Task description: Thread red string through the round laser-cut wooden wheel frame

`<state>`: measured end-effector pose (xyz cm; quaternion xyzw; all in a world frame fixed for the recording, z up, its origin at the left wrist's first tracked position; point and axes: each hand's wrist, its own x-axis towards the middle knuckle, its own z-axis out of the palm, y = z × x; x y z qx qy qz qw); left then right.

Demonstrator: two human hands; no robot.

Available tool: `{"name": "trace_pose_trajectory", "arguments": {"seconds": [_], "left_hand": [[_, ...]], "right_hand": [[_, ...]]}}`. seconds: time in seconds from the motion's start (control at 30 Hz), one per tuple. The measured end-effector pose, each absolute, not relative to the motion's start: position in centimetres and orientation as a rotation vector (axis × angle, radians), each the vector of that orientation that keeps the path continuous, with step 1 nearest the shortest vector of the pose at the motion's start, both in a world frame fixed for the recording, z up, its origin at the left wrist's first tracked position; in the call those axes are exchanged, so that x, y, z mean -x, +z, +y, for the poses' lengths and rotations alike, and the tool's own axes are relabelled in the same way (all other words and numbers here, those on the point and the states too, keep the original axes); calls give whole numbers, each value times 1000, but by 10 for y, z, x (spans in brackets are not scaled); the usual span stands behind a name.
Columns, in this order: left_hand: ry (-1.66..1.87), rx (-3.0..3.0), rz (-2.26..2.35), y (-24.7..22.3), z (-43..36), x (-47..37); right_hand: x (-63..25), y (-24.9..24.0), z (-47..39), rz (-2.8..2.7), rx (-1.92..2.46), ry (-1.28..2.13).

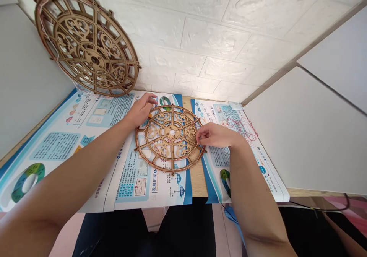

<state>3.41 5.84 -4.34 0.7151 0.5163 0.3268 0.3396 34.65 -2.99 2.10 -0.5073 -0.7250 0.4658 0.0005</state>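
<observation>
A round wooden openwork wheel with scroll patterns lies flat on printed sheets. Thin reddish and white wires run around it and across its spokes. My left hand is at the wheel's upper left edge, its fingers slightly bent and apart, with nothing visible in them. At the right rim is my right hand, its thumb and fingers pinched together beside the wires. Whatever is between those fingertips is too small to make out.
Several similar wooden wheels lean in a stack against the white brick wall at the back left. Loose red and white wire lies tangled at the right. Printed sheets cover the wooden table. White panels stand on both sides.
</observation>
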Motion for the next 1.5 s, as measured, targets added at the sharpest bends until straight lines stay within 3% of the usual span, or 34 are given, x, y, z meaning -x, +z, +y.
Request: {"name": "trace_pose_trajectory", "arguments": {"seconds": [0.57,1.1,1.5], "left_hand": [[879,-1786,1352,-40,56,-37],[886,-1827,1378,-39,56,-38],[696,-2369,1667,-30,55,-41]], "right_hand": [[-341,28,-30,-2315,1599,1575],[-336,25,-29,-2314,1663,1447],[-347,18,-26,-2237,1588,1400]]}}
